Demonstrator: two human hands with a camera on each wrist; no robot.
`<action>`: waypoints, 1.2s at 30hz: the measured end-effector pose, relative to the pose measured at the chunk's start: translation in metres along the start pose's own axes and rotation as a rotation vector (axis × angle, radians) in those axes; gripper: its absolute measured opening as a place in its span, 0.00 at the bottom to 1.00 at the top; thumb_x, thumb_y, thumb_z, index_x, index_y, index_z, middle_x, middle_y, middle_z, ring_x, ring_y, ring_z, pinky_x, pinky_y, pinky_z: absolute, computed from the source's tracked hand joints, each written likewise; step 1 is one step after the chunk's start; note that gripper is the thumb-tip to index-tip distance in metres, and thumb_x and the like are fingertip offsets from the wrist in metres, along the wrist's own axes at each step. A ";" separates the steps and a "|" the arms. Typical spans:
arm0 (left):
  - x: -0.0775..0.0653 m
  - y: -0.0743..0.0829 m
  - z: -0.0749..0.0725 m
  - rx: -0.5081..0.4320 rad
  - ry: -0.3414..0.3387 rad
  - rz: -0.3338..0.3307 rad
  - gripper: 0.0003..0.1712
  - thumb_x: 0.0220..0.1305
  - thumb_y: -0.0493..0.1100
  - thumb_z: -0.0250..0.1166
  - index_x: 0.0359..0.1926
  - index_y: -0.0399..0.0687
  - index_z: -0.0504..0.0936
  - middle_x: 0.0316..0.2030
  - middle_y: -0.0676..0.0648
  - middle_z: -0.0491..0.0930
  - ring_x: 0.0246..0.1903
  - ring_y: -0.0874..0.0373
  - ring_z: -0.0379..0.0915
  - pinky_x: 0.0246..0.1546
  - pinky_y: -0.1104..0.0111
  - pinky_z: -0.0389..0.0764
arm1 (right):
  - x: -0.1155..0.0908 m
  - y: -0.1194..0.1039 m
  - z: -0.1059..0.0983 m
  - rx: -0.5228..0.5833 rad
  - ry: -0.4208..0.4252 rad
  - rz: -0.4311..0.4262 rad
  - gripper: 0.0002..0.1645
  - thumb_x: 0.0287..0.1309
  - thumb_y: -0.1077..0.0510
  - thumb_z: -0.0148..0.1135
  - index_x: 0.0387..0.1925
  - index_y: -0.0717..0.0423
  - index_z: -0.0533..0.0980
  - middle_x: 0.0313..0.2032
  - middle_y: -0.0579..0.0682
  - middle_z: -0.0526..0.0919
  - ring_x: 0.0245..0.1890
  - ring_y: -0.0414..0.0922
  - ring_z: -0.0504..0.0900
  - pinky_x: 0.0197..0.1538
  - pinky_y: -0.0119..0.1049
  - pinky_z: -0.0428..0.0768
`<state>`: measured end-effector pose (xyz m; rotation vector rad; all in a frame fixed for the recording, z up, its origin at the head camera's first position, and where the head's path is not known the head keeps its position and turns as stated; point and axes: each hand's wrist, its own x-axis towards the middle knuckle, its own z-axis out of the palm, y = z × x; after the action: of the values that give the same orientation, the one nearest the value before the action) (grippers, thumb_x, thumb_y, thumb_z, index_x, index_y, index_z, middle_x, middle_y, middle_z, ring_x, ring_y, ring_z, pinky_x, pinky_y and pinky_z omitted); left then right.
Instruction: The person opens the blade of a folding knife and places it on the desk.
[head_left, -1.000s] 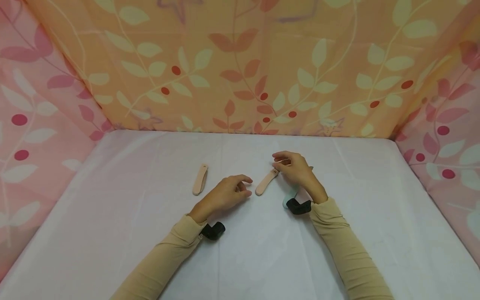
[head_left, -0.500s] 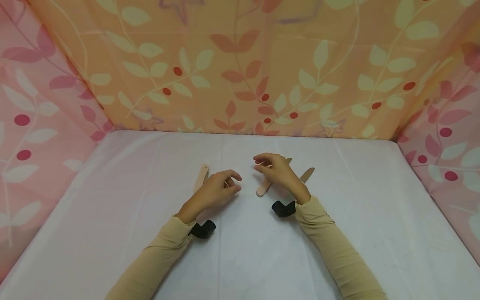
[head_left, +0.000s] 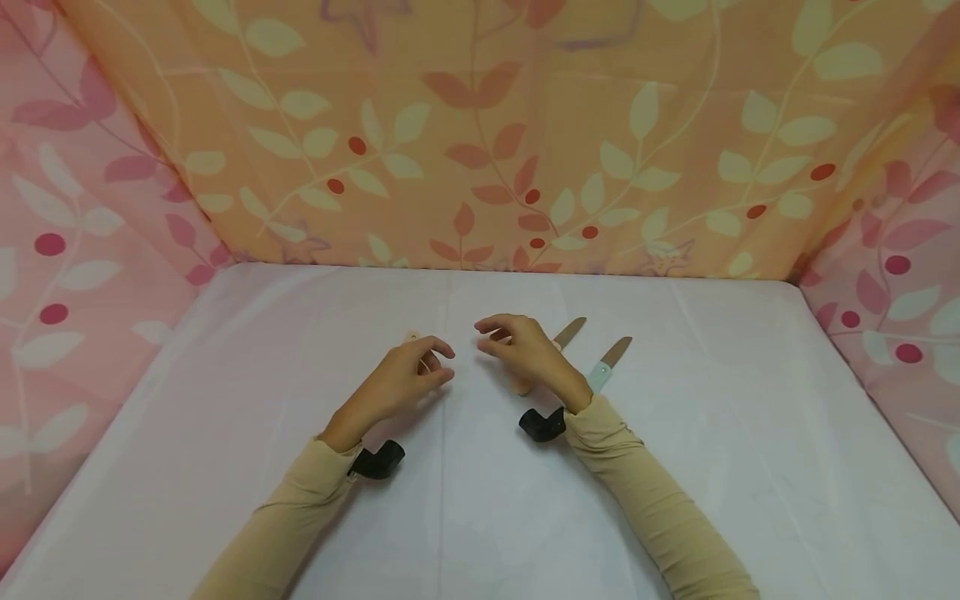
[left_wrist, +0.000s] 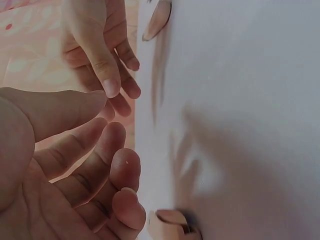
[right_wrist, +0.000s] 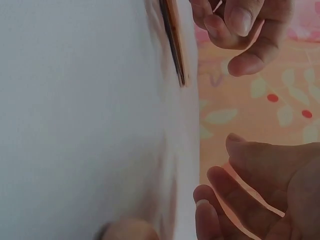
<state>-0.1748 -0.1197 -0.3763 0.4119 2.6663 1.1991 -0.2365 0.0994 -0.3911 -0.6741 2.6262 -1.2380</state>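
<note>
My left hand (head_left: 401, 375) hovers over a folding knife (head_left: 412, 337) with a pale pink handle, covering most of it in the head view. That knife is folded; its long edge shows in the right wrist view as a folded knife (right_wrist: 175, 45). Loosely bent and holding nothing, the fingers of my right hand (head_left: 528, 350) point toward the left hand. Beneath the right hand lies a second pink-handled knife, its blade (head_left: 572, 332) folded out and its handle partly hidden. A third knife with a mint handle (head_left: 600, 377) lies unfolded beside the right wrist.
A white cloth covers the table (head_left: 480, 517). Orange leaf-patterned fabric (head_left: 480, 167) stands along the back, with pink patterned fabric (head_left: 67, 333) at the left and right sides. A black wrist camera (head_left: 542, 425) sits at the right cuff, another at the left.
Both hands have moved left, empty. The left hand now covers most of the folded knife. The right hand has left the unfolded pink knife's blade end, uncovering both unfolded blades.
</note>
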 end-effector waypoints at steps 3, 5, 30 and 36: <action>-0.004 -0.005 -0.005 0.005 0.006 0.005 0.16 0.66 0.40 0.65 0.53 0.41 0.79 0.31 0.45 0.80 0.27 0.58 0.75 0.32 0.66 0.75 | 0.003 -0.004 0.006 0.021 -0.026 -0.015 0.21 0.65 0.57 0.64 0.57 0.62 0.78 0.57 0.57 0.82 0.54 0.54 0.82 0.57 0.46 0.80; -0.006 -0.008 -0.008 0.010 0.009 0.005 0.16 0.66 0.40 0.65 0.53 0.40 0.79 0.31 0.45 0.80 0.27 0.58 0.74 0.31 0.67 0.75 | 0.006 -0.006 0.011 0.025 -0.036 -0.024 0.22 0.65 0.57 0.63 0.57 0.62 0.78 0.57 0.56 0.82 0.54 0.53 0.82 0.57 0.45 0.80; -0.024 -0.031 -0.036 0.056 0.019 -0.069 0.21 0.66 0.40 0.65 0.57 0.37 0.75 0.33 0.43 0.81 0.29 0.56 0.75 0.29 0.66 0.74 | 0.026 -0.029 0.051 0.074 -0.121 -0.105 0.25 0.64 0.60 0.64 0.61 0.62 0.75 0.61 0.57 0.79 0.62 0.54 0.76 0.64 0.43 0.74; -0.024 -0.036 -0.035 0.108 0.017 -0.103 0.25 0.64 0.41 0.67 0.58 0.35 0.73 0.31 0.44 0.79 0.27 0.57 0.71 0.29 0.67 0.72 | 0.030 -0.030 0.058 0.006 -0.160 -0.100 0.28 0.65 0.63 0.62 0.65 0.64 0.70 0.66 0.59 0.74 0.70 0.53 0.69 0.72 0.45 0.65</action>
<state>-0.1683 -0.1748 -0.3797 0.2776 2.7380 1.0380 -0.2345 0.0286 -0.4041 -0.8748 2.4846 -1.1645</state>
